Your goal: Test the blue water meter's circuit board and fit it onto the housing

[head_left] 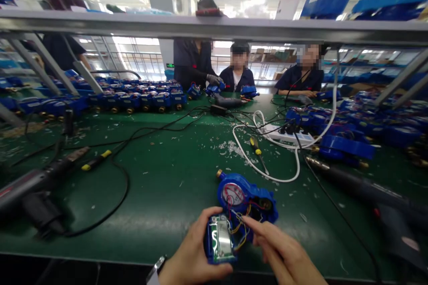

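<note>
My left hand [195, 249] grips a small circuit module [221, 238] by its sides, its green board and pale display facing up. Yellow, red and dark wires [246, 231] run from the module into a blue water meter [233, 193], which lies on the table just beyond, with a brass fitting at its upper left. Close by on the right, my right hand [277, 245] has its index finger stretched out to the wires; the other fingers are curled beneath. Whether it pinches a wire is too small to make out.
Heat guns lie at the left [36, 185] and right [361, 187]. A yellow-black screwdriver [257, 149] lies inside a loop of white cable [281, 179] beside a power strip [289, 133]. Rows of blue meters [143, 98] stand at the back. A shelf [214, 26] crosses above; several people work opposite.
</note>
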Demonstrator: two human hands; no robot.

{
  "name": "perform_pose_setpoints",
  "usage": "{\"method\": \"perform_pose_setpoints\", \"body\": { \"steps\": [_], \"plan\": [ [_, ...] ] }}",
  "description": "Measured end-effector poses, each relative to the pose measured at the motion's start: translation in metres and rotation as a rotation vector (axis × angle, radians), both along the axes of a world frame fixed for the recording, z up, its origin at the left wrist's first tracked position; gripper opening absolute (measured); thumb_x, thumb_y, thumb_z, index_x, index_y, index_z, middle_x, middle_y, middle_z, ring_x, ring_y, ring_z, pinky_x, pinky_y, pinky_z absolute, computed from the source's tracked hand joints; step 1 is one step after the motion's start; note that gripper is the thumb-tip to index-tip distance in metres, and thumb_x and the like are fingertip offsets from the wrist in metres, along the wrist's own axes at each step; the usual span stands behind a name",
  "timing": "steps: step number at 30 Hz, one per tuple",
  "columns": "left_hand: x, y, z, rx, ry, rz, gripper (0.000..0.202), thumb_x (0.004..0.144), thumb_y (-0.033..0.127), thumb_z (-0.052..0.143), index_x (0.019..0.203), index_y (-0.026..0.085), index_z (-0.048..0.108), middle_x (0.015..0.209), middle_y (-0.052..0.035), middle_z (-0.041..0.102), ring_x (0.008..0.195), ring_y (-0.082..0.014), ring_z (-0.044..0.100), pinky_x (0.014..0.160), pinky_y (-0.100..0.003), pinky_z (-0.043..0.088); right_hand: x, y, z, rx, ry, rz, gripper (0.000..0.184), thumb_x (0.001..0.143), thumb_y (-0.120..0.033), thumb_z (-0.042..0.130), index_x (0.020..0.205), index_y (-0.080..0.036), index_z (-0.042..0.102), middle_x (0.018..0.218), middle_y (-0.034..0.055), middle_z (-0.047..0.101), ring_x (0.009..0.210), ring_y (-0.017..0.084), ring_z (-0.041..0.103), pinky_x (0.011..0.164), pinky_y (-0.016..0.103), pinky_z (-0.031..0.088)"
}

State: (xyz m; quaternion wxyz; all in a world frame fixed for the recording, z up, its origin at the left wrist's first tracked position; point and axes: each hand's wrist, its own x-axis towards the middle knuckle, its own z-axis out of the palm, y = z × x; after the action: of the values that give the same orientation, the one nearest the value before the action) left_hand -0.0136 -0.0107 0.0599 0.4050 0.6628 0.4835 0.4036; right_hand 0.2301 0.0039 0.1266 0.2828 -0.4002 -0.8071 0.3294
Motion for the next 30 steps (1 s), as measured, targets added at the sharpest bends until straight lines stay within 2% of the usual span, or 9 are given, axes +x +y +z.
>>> {"method": "perform_pose_setpoints", "body": {
  "steps": [3,6,9,12,17,21,23,30],
  "plan": [
    [0.002,-0.001,0.005,-0.034,-0.025,-0.014,0.089,0.058,0.032,0.083,0.135,0.02,0.041,0.122,-0.0125,0.065,0.107,-0.0313,0.067,0.096,-0.047,0.056,0.004,0.005,0.014,0.093,-0.213,0.05,0.046,0.102,-0.013,0.033,0.137,-0.028,0.057,0.102,0.0042,0.068,0.087,0.018,0.069,0.071,0.026,0.056],
    [0.005,-0.003,0.004,-0.039,-0.011,-0.019,0.088,0.059,0.033,0.083,0.135,0.021,0.04,0.119,-0.0119,0.064,0.104,-0.0305,0.067,0.095,-0.048,0.056,-0.006,0.007,0.02,0.162,-0.274,-0.014,0.034,0.101,-0.015,0.037,0.119,-0.023,0.064,0.104,0.0043,0.071,0.088,0.02,0.071,0.073,0.03,0.057],
    [0.005,-0.004,-0.001,0.023,0.045,-0.025,0.089,0.061,0.038,0.084,0.136,0.022,0.039,0.124,-0.0132,0.061,0.108,-0.032,0.066,0.096,-0.052,0.055,-0.022,0.01,0.024,0.23,-0.325,-0.048,0.022,0.1,-0.018,0.042,0.102,-0.022,0.063,0.089,0.0009,0.072,0.073,0.02,0.071,0.061,0.029,0.054],
    [0.004,-0.004,-0.005,0.116,0.1,-0.015,0.091,0.063,0.043,0.086,0.137,0.023,0.037,0.126,-0.0141,0.059,0.111,-0.0334,0.065,0.097,-0.053,0.055,-0.03,0.014,0.028,0.259,-0.412,-0.023,0.014,0.099,-0.018,0.046,0.102,-0.02,0.058,0.073,-0.0009,0.067,0.055,0.021,0.066,0.046,0.028,0.041],
    [0.004,-0.004,-0.005,0.233,0.152,0.028,0.092,0.064,0.05,0.086,0.138,0.024,0.037,0.124,-0.0137,0.061,0.11,-0.0329,0.067,0.095,-0.049,0.057,-0.018,0.017,0.032,0.365,-0.555,0.07,0.036,0.084,0.001,0.045,0.108,-0.019,0.064,0.082,0.0028,0.068,0.063,0.023,0.067,0.052,0.031,0.037],
    [0.005,-0.004,-0.002,0.288,0.185,0.026,0.089,0.066,0.052,0.084,0.137,0.022,0.038,0.12,-0.013,0.063,0.107,-0.0312,0.068,0.093,-0.046,0.057,-0.011,0.011,0.035,0.605,-0.684,0.022,0.053,0.066,0.004,0.057,0.113,-0.018,0.069,0.076,0.0004,0.061,0.059,0.022,0.058,0.054,0.034,0.034],
    [0.005,-0.003,-0.001,0.309,0.191,0.028,0.087,0.068,0.053,0.083,0.136,0.022,0.039,0.119,-0.0128,0.063,0.105,-0.0305,0.068,0.091,-0.045,0.058,-0.013,0.009,0.038,0.665,-0.714,0.024,0.056,0.061,0.004,0.06,0.114,-0.015,0.07,0.075,0.0008,0.06,0.061,0.022,0.056,0.057,0.035,0.034],
    [0.005,-0.003,-0.001,0.288,0.167,0.031,0.085,0.069,0.054,0.081,0.135,0.021,0.039,0.117,-0.0126,0.062,0.103,-0.0305,0.068,0.09,-0.046,0.058,-0.023,0.01,0.041,0.736,-0.728,0.052,0.047,0.069,0.001,0.061,0.113,-0.009,0.073,0.075,0.0038,0.058,0.065,0.023,0.05,0.063,0.036,0.03]
  ]
}}
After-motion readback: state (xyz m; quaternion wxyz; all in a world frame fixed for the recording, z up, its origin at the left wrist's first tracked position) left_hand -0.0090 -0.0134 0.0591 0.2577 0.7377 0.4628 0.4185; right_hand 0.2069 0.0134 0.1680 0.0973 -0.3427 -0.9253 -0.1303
